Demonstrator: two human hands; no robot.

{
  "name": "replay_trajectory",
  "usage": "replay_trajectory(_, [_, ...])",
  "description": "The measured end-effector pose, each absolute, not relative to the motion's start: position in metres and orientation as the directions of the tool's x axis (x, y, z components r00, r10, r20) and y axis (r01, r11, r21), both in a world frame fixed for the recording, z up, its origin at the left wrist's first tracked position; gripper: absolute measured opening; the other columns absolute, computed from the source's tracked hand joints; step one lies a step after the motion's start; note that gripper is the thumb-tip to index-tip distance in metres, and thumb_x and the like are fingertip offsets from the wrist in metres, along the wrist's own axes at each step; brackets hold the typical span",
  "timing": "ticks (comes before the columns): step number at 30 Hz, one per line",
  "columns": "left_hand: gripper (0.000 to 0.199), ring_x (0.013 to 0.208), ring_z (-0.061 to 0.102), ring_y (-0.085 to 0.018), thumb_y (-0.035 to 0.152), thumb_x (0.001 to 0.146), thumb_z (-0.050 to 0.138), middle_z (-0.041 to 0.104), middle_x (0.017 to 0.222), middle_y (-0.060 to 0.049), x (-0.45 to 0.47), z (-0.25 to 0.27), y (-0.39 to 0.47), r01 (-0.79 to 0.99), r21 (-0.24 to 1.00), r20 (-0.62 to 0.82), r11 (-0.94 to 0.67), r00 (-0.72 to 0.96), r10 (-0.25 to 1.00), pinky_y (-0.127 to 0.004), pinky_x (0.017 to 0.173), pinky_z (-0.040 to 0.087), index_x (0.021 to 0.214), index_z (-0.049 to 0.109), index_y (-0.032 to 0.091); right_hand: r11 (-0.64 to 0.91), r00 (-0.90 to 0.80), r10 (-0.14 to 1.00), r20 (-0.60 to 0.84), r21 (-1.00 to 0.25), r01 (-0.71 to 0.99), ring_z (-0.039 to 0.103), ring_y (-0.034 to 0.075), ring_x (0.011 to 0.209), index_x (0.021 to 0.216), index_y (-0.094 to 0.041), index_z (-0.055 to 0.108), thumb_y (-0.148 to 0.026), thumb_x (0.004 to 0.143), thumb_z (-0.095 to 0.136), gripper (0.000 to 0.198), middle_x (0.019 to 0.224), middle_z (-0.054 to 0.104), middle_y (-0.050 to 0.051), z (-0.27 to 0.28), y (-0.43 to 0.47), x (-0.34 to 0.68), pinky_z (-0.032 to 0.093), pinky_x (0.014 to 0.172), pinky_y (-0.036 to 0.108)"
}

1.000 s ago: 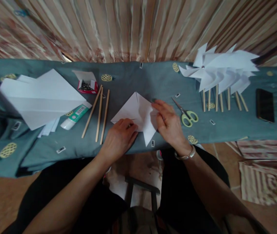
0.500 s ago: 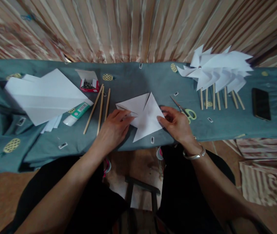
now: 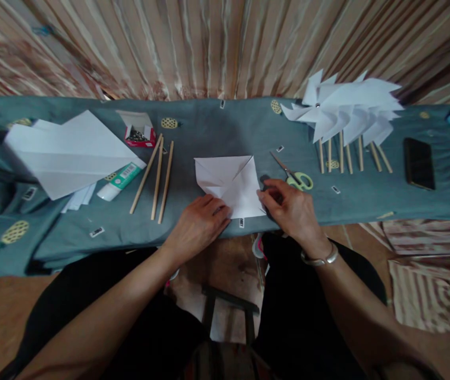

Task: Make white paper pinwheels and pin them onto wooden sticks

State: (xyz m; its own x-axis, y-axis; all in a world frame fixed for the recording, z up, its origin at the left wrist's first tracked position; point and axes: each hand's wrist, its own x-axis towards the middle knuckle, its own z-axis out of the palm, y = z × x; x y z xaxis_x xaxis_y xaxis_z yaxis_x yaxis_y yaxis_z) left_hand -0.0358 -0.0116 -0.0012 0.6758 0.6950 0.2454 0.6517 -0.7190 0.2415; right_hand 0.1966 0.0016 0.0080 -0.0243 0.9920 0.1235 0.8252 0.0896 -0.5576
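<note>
A white square sheet of paper, with slits cut in from its corners, lies on the cloth in front of me. My left hand is at its lower left corner, the fingers closed together on the edge. At the right edge, my right hand pinches the paper between thumb and bent fingers; a silver bangle circles that wrist. Just beyond the right hand rest scissors with light green handles, blades pointing away to the left. The fingertips of my left hand are partly hidden.
White paper pinwheels on wooden sticks lie at right, near a black phone. To the left are loose wooden sticks, a red box of small metal pieces, a green-and-white tube and more white paper. A striped curtain hangs behind.
The paper has turned so its edges now run roughly level with the table. My left hand has shifted toward me and right, to the lower left corner; my right hand stays at the right edge.
</note>
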Motion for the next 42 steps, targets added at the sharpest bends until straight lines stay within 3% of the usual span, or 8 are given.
replay_trajectory(3, [0.017, 0.085, 0.061, -0.022, 0.018, 0.097, 0.050, 0.067, 0.091, -0.009, -0.036, -0.003, -0.013, 0.634, 0.224, 0.270, -0.740, 0.689, 0.673, -0.034, 0.072, 0.053, 0.095, 0.066, 0.013, 0.257, -0.161, 0.960, 0.228, -0.496, 0.830, 0.069, 0.028, 0.103, 0.111, -0.018, 0.071, -0.028, 0.091, 0.052, 0.029, 0.108, 0.075, 0.012, 0.011, 0.000, 0.202, 0.052, 0.096, 0.047])
replay_trajectory(6, [0.015, 0.084, 0.061, -0.022, 0.016, 0.096, 0.051, 0.068, 0.090, -0.008, -0.038, -0.003, -0.014, 0.639, 0.223, 0.277, -0.736, 0.682, 0.677, -0.032, 0.068, 0.053, 0.095, 0.065, 0.013, 0.348, -0.290, 0.937, 0.194, -0.570, 0.744, 0.062, 0.026, 0.121, 0.118, -0.020, 0.069, -0.016, 0.088, 0.047, 0.037, 0.127, 0.068, 0.010, 0.011, 0.001, 0.209, 0.046, 0.108, 0.049])
replay_trajectory(11, [0.014, 0.083, 0.062, -0.021, 0.015, 0.095, 0.051, 0.068, 0.089, -0.008, -0.039, -0.003, -0.014, 0.648, 0.260, 0.281, -0.716, 0.658, 0.698, -0.031, 0.068, 0.053, 0.092, 0.065, 0.014, 0.304, -0.362, 0.927, 0.096, -0.757, 0.578, 0.050, 0.026, 0.136, 0.124, -0.028, 0.067, -0.016, 0.082, 0.061, 0.044, 0.144, 0.055, 0.007, 0.010, 0.005, 0.214, 0.039, 0.114, 0.051])
replay_trajectory(15, [0.014, 0.082, 0.062, -0.021, 0.015, 0.095, 0.051, 0.068, 0.087, -0.008, -0.040, -0.001, -0.014, 0.625, 0.273, 0.292, -0.731, 0.671, 0.682, -0.031, 0.068, 0.053, 0.090, 0.065, 0.013, 0.282, -0.347, 0.932, 0.105, -0.812, 0.511, 0.041, 0.029, 0.143, 0.108, -0.029, 0.074, -0.028, 0.081, 0.072, 0.028, 0.153, 0.045, 0.004, 0.015, 0.006, 0.211, 0.035, 0.117, 0.053])
replay_trajectory(21, [0.018, 0.080, 0.061, -0.021, 0.014, 0.095, 0.049, 0.067, 0.084, -0.007, -0.040, 0.002, -0.016, 0.601, 0.257, 0.295, -0.757, 0.697, 0.653, -0.032, 0.068, 0.054, 0.089, 0.065, 0.012, 0.230, -0.397, 0.917, 0.040, -0.867, 0.443, 0.045, 0.029, 0.139, 0.085, -0.029, 0.078, -0.039, 0.082, 0.074, 0.011, 0.150, 0.049, 0.002, 0.020, 0.007, 0.209, 0.033, 0.118, 0.052])
replay_trajectory(28, [0.014, 0.083, 0.061, -0.023, 0.014, 0.093, 0.052, 0.066, 0.087, -0.008, -0.037, 0.003, -0.017, 0.615, 0.271, 0.251, -0.741, 0.698, 0.671, -0.035, 0.073, 0.056, 0.091, 0.066, 0.012, 0.168, -0.446, 0.894, -0.049, -0.886, 0.433, 0.053, 0.027, 0.132, 0.086, -0.028, 0.079, -0.038, 0.080, 0.077, 0.012, 0.142, 0.058, 0.005, 0.018, 0.009, 0.211, 0.037, 0.115, 0.049])
replay_trajectory(36, [0.016, 0.085, 0.060, -0.021, 0.015, 0.095, 0.050, 0.067, 0.092, -0.008, -0.034, 0.001, -0.020, 0.622, 0.261, 0.259, -0.738, 0.691, 0.675, -0.034, 0.074, 0.055, 0.096, 0.065, 0.013, 0.216, -0.405, 0.914, 0.027, -0.876, 0.430, 0.063, 0.023, 0.117, 0.096, -0.026, 0.076, -0.031, 0.090, 0.064, 0.014, 0.117, 0.072, 0.006, 0.013, 0.007, 0.199, 0.046, 0.107, 0.046])
replay_trajectory(42, [0.015, 0.082, 0.060, -0.021, 0.016, 0.095, 0.051, 0.066, 0.089, -0.007, -0.032, -0.003, -0.018, 0.633, 0.255, 0.261, -0.731, 0.683, 0.683, -0.032, 0.071, 0.053, 0.092, 0.066, 0.014, 0.207, -0.375, 0.927, 0.015, -0.854, 0.478, 0.067, 0.024, 0.110, 0.104, -0.026, 0.074, -0.026, 0.088, 0.065, 0.019, 0.111, 0.074, 0.005, 0.012, 0.006, 0.201, 0.050, 0.102, 0.044])
